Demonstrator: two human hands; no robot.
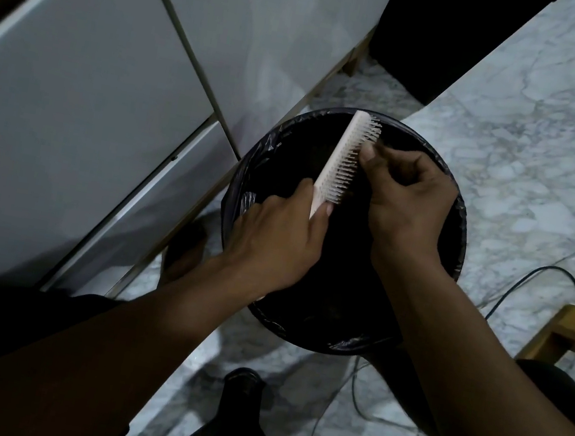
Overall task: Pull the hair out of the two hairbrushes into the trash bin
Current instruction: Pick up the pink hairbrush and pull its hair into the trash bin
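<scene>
A pale pink hairbrush (346,155) with white bristles is held over the round trash bin (462,224), which is lined with a black bag. My left hand (274,242) grips the brush by its handle, bristles facing right. My right hand (406,203) is at the bristles near the brush's upper half, with thumb and fingers pinched together against them. Any hair between the fingers is too dark to make out. A second hairbrush is not in view.
White cabinet panels (83,88) fill the left side. The floor is grey marble tile (559,130). Cables (554,274) trail on the floor at the right, beside a wooden furniture leg (560,332). A black stand base (237,418) sits below the bin.
</scene>
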